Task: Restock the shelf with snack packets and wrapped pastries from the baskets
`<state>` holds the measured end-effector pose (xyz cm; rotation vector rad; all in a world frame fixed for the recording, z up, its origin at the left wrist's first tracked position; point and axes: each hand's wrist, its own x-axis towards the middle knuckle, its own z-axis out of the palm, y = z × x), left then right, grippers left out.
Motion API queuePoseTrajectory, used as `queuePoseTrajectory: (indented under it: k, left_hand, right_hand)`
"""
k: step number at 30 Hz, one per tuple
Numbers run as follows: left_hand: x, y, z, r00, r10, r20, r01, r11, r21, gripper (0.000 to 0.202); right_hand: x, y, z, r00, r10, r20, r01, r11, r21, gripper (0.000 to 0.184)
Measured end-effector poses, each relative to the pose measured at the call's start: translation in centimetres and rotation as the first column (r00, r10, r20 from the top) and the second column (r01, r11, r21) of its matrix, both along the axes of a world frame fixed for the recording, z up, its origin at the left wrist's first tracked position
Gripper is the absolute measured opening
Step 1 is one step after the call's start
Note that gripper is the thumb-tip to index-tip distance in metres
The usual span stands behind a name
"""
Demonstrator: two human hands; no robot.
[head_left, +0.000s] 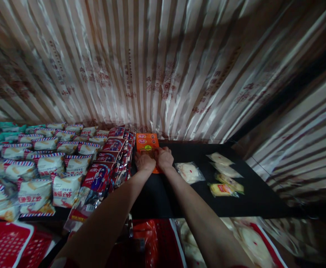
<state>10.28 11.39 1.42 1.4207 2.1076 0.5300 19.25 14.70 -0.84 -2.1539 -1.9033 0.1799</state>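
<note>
Orange snack packets (146, 141) lie at the back of the black shelf, one slightly behind another. My left hand (145, 162) grips the lower left side of the front packet, its fingers curled in toward it. At the right edge of the same packet is my right hand (165, 158), fingers bent around it. The hands hide part of the packet's lower half. Just left of my left hand stand dark red packets (99, 176) in overlapping rows. Nearest on the right is a clear bag with a white, round flat item (189, 172).
White snack bags (49, 163) fill the shelf's left, with teal packets (10, 128) beyond. Yellow packs (223, 190) and pale flat packs (224, 169) lie on the black shelf (202, 206). Below are red baskets (9, 242). A striped curtain (151, 67) hangs behind.
</note>
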Motion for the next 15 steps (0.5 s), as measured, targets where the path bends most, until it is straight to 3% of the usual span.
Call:
queuePoseTrajectory:
  k: [4, 8, 12, 15]
  left_hand:
    - [0.5, -1.3, 1.2, 0.999, -0.033, 0.030, 0.032, 0.999, 0.044, 0.044]
    - [1.5, -3.5, 2.1, 0.993, -0.081, 0.090, 0.075, 0.995, 0.059, 0.032]
    - [2.9, -7.2, 2.1, 0.987, -0.088, 0.137, 0.076, 0.993, 0.094, 0.029]
    - [3.5, -11.2, 1.9, 0.985, -0.077, 0.156, 0.059, 0.992, 0.114, 0.030]
  right_hand:
    - [0.0, -1.9, 0.3, 0.996, 0.068, -0.055, -0.059, 0.987, 0.150, 0.031]
    - [0.1, -5.3, 0.1, 0.969, 0.109, -0.220, -0.079, 0.987, 0.142, 0.032]
    - [0.3, -9.8, -0.5, 0.928, 0.148, -0.342, -0.107, 0.985, 0.136, 0.033]
    - [0.6, -13.5, -0.9, 0.884, 0.152, -0.442, -0.084, 0.982, 0.170, 0.033]
